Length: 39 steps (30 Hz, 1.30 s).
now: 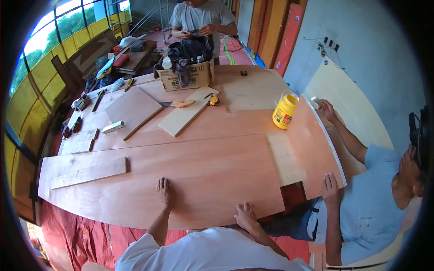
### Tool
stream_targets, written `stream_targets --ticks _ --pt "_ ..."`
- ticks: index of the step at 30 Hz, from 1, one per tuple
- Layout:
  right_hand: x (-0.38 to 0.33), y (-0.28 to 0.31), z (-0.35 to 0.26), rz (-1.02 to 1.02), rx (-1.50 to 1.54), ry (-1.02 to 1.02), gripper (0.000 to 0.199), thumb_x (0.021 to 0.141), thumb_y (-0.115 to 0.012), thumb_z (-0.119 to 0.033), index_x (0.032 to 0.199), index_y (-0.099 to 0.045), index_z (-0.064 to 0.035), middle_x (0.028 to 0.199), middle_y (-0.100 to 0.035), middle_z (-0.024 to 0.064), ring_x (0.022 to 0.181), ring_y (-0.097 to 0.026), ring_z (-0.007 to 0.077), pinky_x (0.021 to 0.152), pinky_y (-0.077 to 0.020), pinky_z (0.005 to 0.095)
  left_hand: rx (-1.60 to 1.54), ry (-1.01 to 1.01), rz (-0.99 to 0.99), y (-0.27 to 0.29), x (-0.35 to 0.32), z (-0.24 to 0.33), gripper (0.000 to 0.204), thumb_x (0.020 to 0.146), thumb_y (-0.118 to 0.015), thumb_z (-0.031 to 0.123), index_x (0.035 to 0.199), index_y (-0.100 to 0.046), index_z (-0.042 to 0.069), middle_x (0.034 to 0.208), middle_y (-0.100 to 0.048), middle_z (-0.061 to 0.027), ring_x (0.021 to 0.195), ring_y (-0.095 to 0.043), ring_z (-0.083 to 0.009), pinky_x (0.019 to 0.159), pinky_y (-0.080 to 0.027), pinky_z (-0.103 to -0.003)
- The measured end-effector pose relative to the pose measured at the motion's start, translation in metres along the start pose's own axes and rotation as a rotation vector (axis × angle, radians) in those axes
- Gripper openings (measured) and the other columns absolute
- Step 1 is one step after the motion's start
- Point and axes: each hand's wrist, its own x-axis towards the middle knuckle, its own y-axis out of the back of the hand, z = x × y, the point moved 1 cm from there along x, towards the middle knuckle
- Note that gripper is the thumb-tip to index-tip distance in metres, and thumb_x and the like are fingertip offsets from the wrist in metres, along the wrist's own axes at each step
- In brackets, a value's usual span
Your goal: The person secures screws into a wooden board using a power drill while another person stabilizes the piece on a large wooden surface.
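A large thin plywood sheet (212, 174) lies in front of me across the work table. My left hand (166, 192) rests on its upper face, fingers laid on the wood and holding nothing. Near the sheet's close right edge, my right hand (247, 217) lies with its fingers on top; its thumb side is partly hidden. At my right, a co-worker in a light blue shirt tilts up a second plywood panel (312, 149), one hand on its near corner. That person's other hand holds a small whitish item (315, 100) at the panel's pale far edge.
A narrow board (90, 173) lies on the sheet's left part. Beyond are a yellow tub (285, 111), a handsaw (182, 104), a tape measure (214, 100), wood offcuts and a cardboard box (186, 77). Another person stands behind the box. Red sheeting (86, 235) covers the floor.
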Motion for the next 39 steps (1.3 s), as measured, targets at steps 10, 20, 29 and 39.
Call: stream_targets --ticks 10,20,29,39 --pt "0.002 -0.011 0.001 0.087 -0.064 -0.012 0.051 0.081 -0.064 -0.029 0.123 -0.044 -0.0067 0.127 -0.037 0.0266 0.12 -0.037 0.0487 0.097 -0.0387 0.0511 0.01 0.005 -0.024 0.007 -0.002 0.005 0.039 0.095 -0.038 0.023 0.124 -0.049 -0.001 0.135 -0.044 -0.0169 0.13 -0.034 -0.0317 0.11 -0.024 -0.043" --pt "-0.002 -0.008 0.0 0.149 -0.044 0.023 0.054 0.08 -0.065 -0.029 0.123 -0.045 -0.0031 0.127 -0.038 0.0284 0.12 -0.038 0.0488 0.1 -0.0357 0.0504 0.0 -0.016 -0.015 0.004 -0.002 0.002 0.039 0.094 -0.039 0.022 0.123 -0.05 -0.002 0.133 -0.046 -0.018 0.129 -0.035 -0.0326 0.109 -0.025 -0.043" --pt "-0.002 -0.005 -0.001 0.115 -0.061 0.004 0.052 0.081 -0.064 -0.029 0.123 -0.044 -0.0047 0.126 -0.037 0.0256 0.119 -0.038 0.0473 0.097 -0.0389 0.0493 0.007 -0.014 -0.025 0.008 -0.001 0.004 0.039 0.095 -0.038 0.022 0.123 -0.05 -0.001 0.133 -0.045 -0.0179 0.129 -0.035 -0.0324 0.109 -0.025 -0.043" --pt "-0.003 -0.007 -0.003 0.08 -0.089 0.008 0.052 0.082 -0.063 -0.03 0.123 -0.043 -0.0044 0.127 -0.036 0.0266 0.119 -0.038 0.0458 0.099 -0.0368 0.0482 0.0 0.003 -0.003 0.006 -0.002 0.001 0.039 0.095 -0.037 0.023 0.123 -0.05 -0.001 0.134 -0.045 -0.0175 0.129 -0.035 -0.0317 0.109 -0.025 -0.043"
